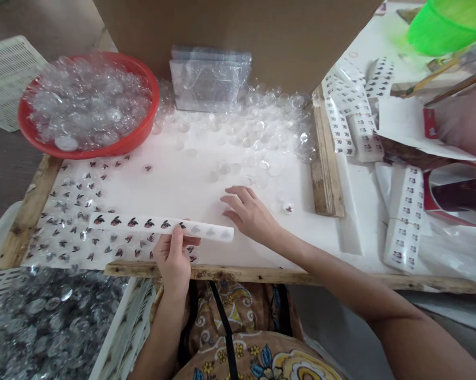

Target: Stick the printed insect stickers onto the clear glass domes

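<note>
My left hand pinches a white strip of stickers between thumb and fingers, low over the table. Dark printed figures run along its left part, and fainter marks show towards its right end. My right hand is over the white tabletop, fingers spread and apart, with nothing visible in it. Beyond it lie many small clear round discs. One disc with a printed sticker sits to its right. Several stickered discs cover the table's left part, some partly hidden behind the strip.
A red basin heaped with clear wrapped discs stands back left. A cardboard box rises behind a clear plastic packet. Wooden strips edge the table. Sticker bundles lie right. Below left is a crate of discs.
</note>
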Available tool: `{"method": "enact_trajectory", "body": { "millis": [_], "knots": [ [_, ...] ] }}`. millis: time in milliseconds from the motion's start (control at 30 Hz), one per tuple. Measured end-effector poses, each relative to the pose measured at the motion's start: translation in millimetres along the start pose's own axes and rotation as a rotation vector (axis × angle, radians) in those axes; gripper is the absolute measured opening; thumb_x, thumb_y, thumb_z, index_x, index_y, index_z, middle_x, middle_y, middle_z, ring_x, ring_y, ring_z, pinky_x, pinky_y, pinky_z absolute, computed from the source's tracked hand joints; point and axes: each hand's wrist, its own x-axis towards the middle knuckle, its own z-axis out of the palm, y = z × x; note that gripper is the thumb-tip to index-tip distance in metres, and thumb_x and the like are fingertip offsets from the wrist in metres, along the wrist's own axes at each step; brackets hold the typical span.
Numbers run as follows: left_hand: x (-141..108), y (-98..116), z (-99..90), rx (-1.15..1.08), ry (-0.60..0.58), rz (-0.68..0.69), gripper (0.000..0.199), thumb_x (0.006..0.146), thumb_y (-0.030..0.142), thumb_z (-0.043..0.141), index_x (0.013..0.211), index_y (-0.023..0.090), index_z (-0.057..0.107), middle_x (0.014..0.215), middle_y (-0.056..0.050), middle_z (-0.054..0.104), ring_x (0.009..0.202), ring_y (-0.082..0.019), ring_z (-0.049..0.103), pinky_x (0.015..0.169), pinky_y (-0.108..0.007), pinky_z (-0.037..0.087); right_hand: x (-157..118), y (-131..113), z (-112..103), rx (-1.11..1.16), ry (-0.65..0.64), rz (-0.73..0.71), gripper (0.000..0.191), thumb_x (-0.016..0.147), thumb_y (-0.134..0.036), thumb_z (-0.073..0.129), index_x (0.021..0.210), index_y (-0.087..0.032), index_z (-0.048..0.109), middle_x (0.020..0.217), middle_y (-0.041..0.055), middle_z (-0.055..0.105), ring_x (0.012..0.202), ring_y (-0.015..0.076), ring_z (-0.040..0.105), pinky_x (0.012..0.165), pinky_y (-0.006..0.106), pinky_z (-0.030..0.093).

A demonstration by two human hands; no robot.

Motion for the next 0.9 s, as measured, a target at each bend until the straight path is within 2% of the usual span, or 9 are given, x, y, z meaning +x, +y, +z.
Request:
{"method": "enact_trajectory", "body": {
  "millis": [100, 200, 300, 400, 500, 600, 667, 800, 900],
  "knots": [
    [0, 1, 0.7, 0.018, -0.009, 0.004, 0.028, 0.080, 0.044, 0.074, 0.081, 0.016, 0.074, 0.068, -0.002, 0.076, 0.045, -0.013, 0.064, 0.049, -0.024, 0.052, -12, -7, -2, -0.031, -0.114, 0.006, 0.017, 0.097, -0.016, 0.051, 0.110, -0.017, 0.061, 0.115, 0.0170, 0.061, 0.102, 0.0280, 0.054, 0.086, 0.044, 0.050],
    [-1, 1, 1.1, 0.025, -0.017, 0.010, 0.029, 0.080, 0.045, 0.073, 0.082, 0.016, 0.073, 0.071, -0.002, 0.076, 0.046, -0.013, 0.064, 0.050, -0.025, 0.053, -15, -11, -1, -0.041, -0.185, 0.011, 0.019, 0.098, -0.014, 0.047, 0.108, -0.016, 0.063, 0.113, 0.0171, 0.064, 0.097, 0.0263, 0.055, 0.084, 0.042, 0.050],
    [-1, 0, 1.1, -0.001, -0.017, 0.012, 0.029, 0.080, 0.044, 0.074, 0.084, 0.016, 0.074, 0.069, -0.002, 0.076, 0.048, -0.013, 0.065, 0.051, -0.025, 0.054, -12, -14, -3, -0.020, -0.216, 0.058, 0.023, 0.098, -0.012, 0.043, 0.110, -0.013, 0.063, 0.108, 0.0168, 0.066, 0.094, 0.0256, 0.057, 0.080, 0.039, 0.050],
    [0, -1, 0.9, -0.003, -0.012, 0.017, 0.028, 0.080, 0.044, 0.075, 0.084, 0.015, 0.074, 0.070, -0.003, 0.076, 0.048, -0.013, 0.065, 0.051, -0.025, 0.054, -10, -17, -9, 0.120, -0.229, 0.147, 0.026, 0.100, -0.013, 0.041, 0.117, -0.014, 0.060, 0.101, 0.0128, 0.069, 0.087, 0.0221, 0.061, 0.073, 0.034, 0.050],
    [-1, -2, -1.3, -0.052, 0.011, 0.064, 0.029, 0.078, 0.045, 0.077, 0.075, 0.017, 0.072, 0.074, -0.003, 0.077, 0.047, -0.012, 0.064, 0.048, -0.025, 0.053, -7, -15, -18, 0.204, -0.187, 0.168, 0.020, 0.099, -0.015, 0.048, 0.110, -0.016, 0.064, 0.103, 0.0112, 0.070, 0.091, 0.0220, 0.063, 0.078, 0.035, 0.051],
    [-6, -3, -7.3, -0.074, 0.035, 0.125, 0.031, 0.075, 0.051, 0.078, 0.073, 0.020, 0.073, 0.073, -0.004, 0.075, 0.047, -0.013, 0.062, 0.043, -0.025, 0.051, 1, -13, -23, 0.133, -0.112, 0.117, 0.013, 0.094, -0.015, 0.057, 0.102, -0.016, 0.068, 0.108, 0.0136, 0.069, 0.099, 0.0263, 0.060, 0.088, 0.042, 0.050],
    [-11, -3, -12.3, -0.036, 0.053, 0.144, 0.032, 0.073, 0.054, 0.078, 0.073, 0.022, 0.074, 0.071, -0.004, 0.074, 0.049, -0.014, 0.062, 0.043, -0.026, 0.051, 13, -16, -20, 0.139, -0.100, 0.082, 0.015, 0.094, -0.016, 0.057, 0.105, -0.017, 0.068, 0.109, 0.0136, 0.068, 0.099, 0.0263, 0.059, 0.088, 0.043, 0.050],
    [-20, -3, -18.7, 0.003, 0.063, 0.163, 0.032, 0.071, 0.053, 0.081, 0.071, 0.022, 0.076, 0.070, -0.004, 0.073, 0.061, -0.016, 0.065, 0.057, -0.028, 0.056, 45, -30, 4, 0.227, -0.204, -0.097, 0.028, 0.093, -0.012, 0.059, 0.119, -0.019, 0.063, 0.119, 0.0120, 0.065, 0.106, 0.0243, 0.056, 0.091, 0.040, 0.049],
    [-21, -4, -20.2, 0.037, 0.054, 0.153, 0.032, 0.073, 0.051, 0.079, 0.075, 0.020, 0.078, 0.070, -0.004, 0.073, 0.062, -0.015, 0.064, 0.058, -0.027, 0.054, 63, -41, 27, 0.197, -0.308, -0.281, 0.026, 0.093, -0.010, 0.057, 0.117, -0.018, 0.064, 0.122, 0.0123, 0.062, 0.106, 0.0234, 0.053, 0.090, 0.038, 0.047]
  ]
}}
